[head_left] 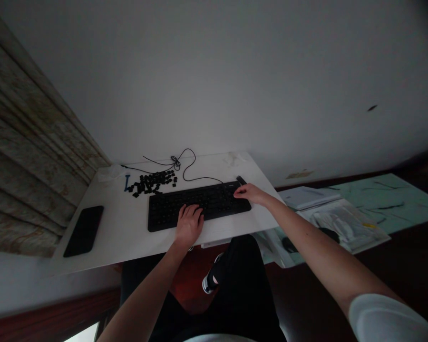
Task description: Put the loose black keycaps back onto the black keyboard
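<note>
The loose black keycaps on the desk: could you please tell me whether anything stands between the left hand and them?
Only the black keyboard does: the left hand rests on its keys, and its left end lies before the loose black keycaps.

**Desk count from my remote view: two hands, one keyboard, lots of keycaps**

Got one black keyboard [199, 206], one left hand [189, 225], one right hand [248, 193], one phone [83, 231], one black cable [185, 164], one small blue tool [127, 183], and a single heap of loose black keycaps [150, 182], dozens of them, too small for me to get an exact number tbh.
</note>
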Demonstrator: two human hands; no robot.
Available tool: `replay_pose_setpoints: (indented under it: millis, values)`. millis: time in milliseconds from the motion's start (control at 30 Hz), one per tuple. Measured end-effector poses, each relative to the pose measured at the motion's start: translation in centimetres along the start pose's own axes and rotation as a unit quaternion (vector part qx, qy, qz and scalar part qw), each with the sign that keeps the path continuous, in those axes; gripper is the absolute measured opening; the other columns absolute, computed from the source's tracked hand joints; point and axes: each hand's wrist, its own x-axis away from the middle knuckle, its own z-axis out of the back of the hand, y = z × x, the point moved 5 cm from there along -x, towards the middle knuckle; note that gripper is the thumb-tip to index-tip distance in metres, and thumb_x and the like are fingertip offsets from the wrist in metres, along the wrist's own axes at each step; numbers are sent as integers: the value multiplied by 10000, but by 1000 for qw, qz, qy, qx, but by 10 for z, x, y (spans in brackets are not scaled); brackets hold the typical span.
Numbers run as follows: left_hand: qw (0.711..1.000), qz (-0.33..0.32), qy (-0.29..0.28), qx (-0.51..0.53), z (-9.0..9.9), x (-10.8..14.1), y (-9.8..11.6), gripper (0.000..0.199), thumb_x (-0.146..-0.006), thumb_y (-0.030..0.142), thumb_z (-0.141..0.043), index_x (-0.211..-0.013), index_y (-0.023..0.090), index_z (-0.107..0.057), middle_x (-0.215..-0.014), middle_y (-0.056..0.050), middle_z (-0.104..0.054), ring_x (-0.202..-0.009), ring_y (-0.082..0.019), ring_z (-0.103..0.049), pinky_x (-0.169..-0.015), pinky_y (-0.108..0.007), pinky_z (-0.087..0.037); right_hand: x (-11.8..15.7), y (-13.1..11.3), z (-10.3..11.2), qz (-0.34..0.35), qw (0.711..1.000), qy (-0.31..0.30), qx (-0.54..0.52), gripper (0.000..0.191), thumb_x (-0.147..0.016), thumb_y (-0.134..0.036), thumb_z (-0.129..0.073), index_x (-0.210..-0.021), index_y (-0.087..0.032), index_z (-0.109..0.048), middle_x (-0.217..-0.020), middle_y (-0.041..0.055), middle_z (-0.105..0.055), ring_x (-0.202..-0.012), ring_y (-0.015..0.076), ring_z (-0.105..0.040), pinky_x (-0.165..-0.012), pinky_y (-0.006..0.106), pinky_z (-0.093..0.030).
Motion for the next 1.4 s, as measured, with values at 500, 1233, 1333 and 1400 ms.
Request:
replay_pose_setpoints:
  millis: [500, 1233, 1333, 1400]
  values:
    - [1000, 6, 0, 9, -3, 1, -2, 244, -936, 226, -507, -1126, 200, -658, -1176, -94, -670, -1141, -241, -598, -1129, -514, -367, -12, -8, 5, -42, 998, -38, 35, 255, -634, -391, -797, -747, -171, -734, -724, 34, -664, -717, 181, -583, -667, 287, -417]
    - [1000, 17, -15, 0, -4, 0, 0, 241, -934, 232, -507, -1123, 193, -652, -1171, -99, -666, -1139, -251, -591, -1136, -513, -350, -22, -5, 9, -114, 986, -98, 74, 381, -573, -477, -829, -643, -195, -582, -527, -26, -464, -496, 122, -440, -493, 272, -318]
    - [1000, 16, -15, 1, -4, 0, -2, 232, -932, 237, -516, -1115, 197, -654, -1161, -92, -668, -1133, -247, -595, -1133, -507, -355, -24, -6, 11, -106, 986, -100, 76, 336, -582, -451, -826, -653, -191, -627, -525, -19, -483, -510, 130, -452, -502, 277, -331]
    - [1000, 16, -17, 0, -5, -1, -3, 228, -929, 237, -523, -1112, 203, -655, -1159, -88, -670, -1131, -244, -597, -1132, -505, -357, -26, -7, 12, -88, 989, -93, 75, 312, -580, -442, -829, -682, -190, -675, -552, -2, -536, -546, 147, -493, -528, 285, -363]
